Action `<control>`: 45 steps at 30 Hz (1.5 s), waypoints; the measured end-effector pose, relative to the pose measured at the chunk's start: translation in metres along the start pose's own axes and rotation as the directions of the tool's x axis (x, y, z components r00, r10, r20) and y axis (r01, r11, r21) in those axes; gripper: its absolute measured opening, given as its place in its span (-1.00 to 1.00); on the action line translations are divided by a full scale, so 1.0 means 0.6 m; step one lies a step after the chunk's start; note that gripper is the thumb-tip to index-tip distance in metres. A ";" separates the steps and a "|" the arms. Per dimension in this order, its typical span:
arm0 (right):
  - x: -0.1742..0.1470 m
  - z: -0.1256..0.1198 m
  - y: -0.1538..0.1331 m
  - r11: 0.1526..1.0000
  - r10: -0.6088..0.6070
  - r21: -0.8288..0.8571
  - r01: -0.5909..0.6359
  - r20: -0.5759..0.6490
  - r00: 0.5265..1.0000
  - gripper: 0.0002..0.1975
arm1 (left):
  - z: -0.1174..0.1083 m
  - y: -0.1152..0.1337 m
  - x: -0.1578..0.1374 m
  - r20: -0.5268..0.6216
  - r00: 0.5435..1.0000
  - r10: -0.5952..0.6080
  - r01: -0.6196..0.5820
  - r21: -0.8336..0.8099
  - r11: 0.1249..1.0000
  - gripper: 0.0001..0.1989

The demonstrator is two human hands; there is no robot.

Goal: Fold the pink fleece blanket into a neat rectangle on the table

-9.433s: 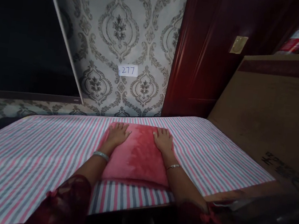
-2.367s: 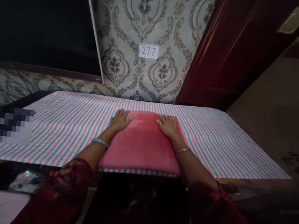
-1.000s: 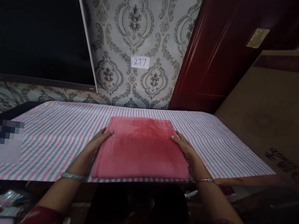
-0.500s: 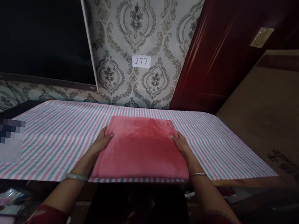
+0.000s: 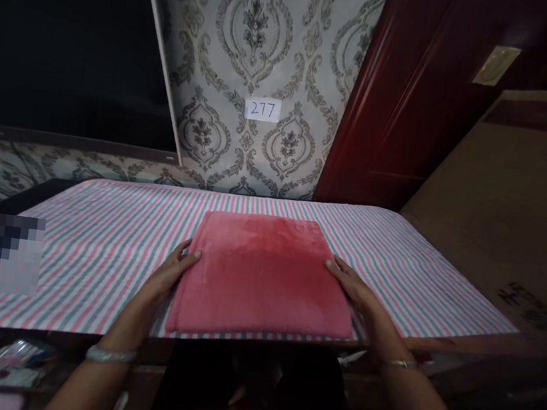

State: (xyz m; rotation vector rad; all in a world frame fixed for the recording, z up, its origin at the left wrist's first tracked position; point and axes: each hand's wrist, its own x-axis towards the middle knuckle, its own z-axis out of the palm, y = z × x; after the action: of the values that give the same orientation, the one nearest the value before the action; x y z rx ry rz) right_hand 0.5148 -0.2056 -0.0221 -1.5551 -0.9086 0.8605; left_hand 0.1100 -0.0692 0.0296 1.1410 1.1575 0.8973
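A folded pink plush blanket (image 5: 266, 278) lies flat near the front edge of a table with a striped cloth (image 5: 112, 244). On its left side is my left hand (image 5: 175, 266), thumb tip at the blanket's edge and fingers stretched out beside it. My right hand (image 5: 351, 284) flanks the opposite side the same way, its thumb just touching the edge. Both hands look open, with the blanket between them rather than gripped. The fingers' undersides are partly hidden. A bangle circles each wrist.
Behind the table stands a patterned wall with a paper label (image 5: 262, 109) reading 277. A dark television screen (image 5: 68, 37) is at the left. A large cardboard box (image 5: 506, 195) borders the table's right side. Beneath the front edge, at lower left, are plastic-wrapped items (image 5: 16, 359).
Both hands have shifted outward and slightly toward me, their thumbs sliding from the blanket's top to its edges. The blanket stays in place; the view has moved slightly.
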 end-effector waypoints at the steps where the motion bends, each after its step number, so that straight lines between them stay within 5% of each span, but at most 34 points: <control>1: -0.014 -0.003 0.002 1.000 0.019 -0.007 -0.019 0.006 1.000 -0.29 | -0.006 -0.004 -0.011 0.027 1.000 0.001 -0.002 0.022 1.000 -0.20; 4: -0.046 -0.003 0.008 0.999 0.027 -0.048 -0.026 0.019 0.999 -0.25 | -0.014 -0.017 -0.036 0.057 0.997 0.042 -0.050 0.135 0.990 -0.11; 9: -0.047 0.010 0.028 0.982 -0.140 -0.129 0.136 -0.022 0.990 -0.23 | -0.001 -0.037 -0.033 0.010 0.967 0.255 -0.243 0.341 0.908 -0.12; 14: -0.036 -0.003 0.054 0.985 -0.090 -0.157 0.077 -0.075 0.993 -0.24 | -0.008 -0.045 -0.017 0.032 0.961 0.276 -0.266 0.395 0.879 -0.11; 19: -0.042 -0.005 0.041 0.990 -0.056 -0.136 0.045 -0.083 0.995 -0.22 | -0.012 -0.035 -0.029 0.015 0.980 0.199 -0.195 0.298 0.935 -0.06; 27: -0.053 0.012 -0.026 0.968 0.154 0.199 -0.154 0.013 0.988 -0.26 | -0.005 -0.003 -0.010 -0.034 0.998 -0.059 0.058 -0.024 0.998 -0.12; 36: -0.007 0.024 -0.055 0.926 0.172 0.323 -0.195 0.098 0.980 -0.25 | 0.019 0.007 0.047 0.023 1.000 0.000 0.003 -0.145 0.989 -0.16; 40: 0.005 0.026 -0.062 0.931 0.106 0.339 -0.132 0.096 0.990 -0.22 | 0.021 0.015 0.043 -0.012 1.000 0.008 -0.009 -0.118 0.993 0.02; 45: 0.027 0.013 -0.111 0.972 -0.006 0.234 -0.012 0.075 0.997 -0.35 | 0.025 0.045 0.018 -0.055 0.996 0.066 -0.073 -0.155 0.985 -0.04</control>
State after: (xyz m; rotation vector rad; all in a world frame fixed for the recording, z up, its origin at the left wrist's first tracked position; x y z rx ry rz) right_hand 0.5080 -0.1800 0.0414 -1.3277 -0.8261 0.9966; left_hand 0.1276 -0.0560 0.0540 1.0405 1.0723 1.0573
